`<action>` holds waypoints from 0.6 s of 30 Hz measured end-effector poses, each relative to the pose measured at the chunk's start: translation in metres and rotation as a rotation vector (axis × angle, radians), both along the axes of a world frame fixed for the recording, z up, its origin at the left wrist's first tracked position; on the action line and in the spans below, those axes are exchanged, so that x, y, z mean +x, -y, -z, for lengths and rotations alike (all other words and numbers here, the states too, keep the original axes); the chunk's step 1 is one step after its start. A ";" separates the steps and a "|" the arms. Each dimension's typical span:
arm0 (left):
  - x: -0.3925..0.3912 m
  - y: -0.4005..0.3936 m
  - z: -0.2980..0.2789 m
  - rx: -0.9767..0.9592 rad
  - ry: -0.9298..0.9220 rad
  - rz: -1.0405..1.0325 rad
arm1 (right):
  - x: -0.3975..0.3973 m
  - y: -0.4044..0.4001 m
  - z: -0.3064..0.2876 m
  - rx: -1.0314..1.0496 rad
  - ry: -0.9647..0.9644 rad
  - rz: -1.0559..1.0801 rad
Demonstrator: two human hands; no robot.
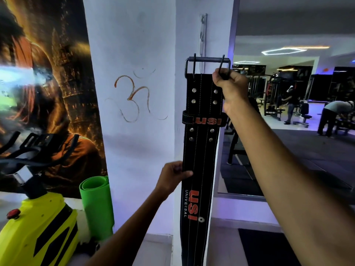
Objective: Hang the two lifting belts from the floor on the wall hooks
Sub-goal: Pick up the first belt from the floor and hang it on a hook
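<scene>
Belt (199,150) hangs down the middle of the frame against the pillar (134,54), looks thick, stiff, fairly heavy. Right hand (229,87) fingers closed round the buckle (207,63) below the hook rail (203,33), left hand (175,176) pinching its edge lower down

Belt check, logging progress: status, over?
Right hand grips buckle; left hand pinches belt edge. Belt upright against pillar, below hook rail. Not hooked yet. Nothing in the way.
</scene>
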State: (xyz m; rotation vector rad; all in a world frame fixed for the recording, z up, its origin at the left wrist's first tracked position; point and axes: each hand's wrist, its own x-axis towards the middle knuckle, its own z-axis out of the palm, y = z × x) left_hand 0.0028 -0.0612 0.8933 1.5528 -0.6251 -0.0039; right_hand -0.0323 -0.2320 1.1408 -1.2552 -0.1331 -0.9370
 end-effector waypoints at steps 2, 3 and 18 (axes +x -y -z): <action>0.002 -0.003 0.018 0.066 -0.025 0.058 | -0.001 0.004 -0.007 0.002 0.012 0.023; 0.002 -0.004 0.022 0.088 -0.024 0.067 | -0.002 0.006 -0.009 -0.005 0.009 0.028; -0.010 0.006 0.036 0.158 -0.004 0.174 | -0.011 0.016 -0.006 0.024 -0.003 0.019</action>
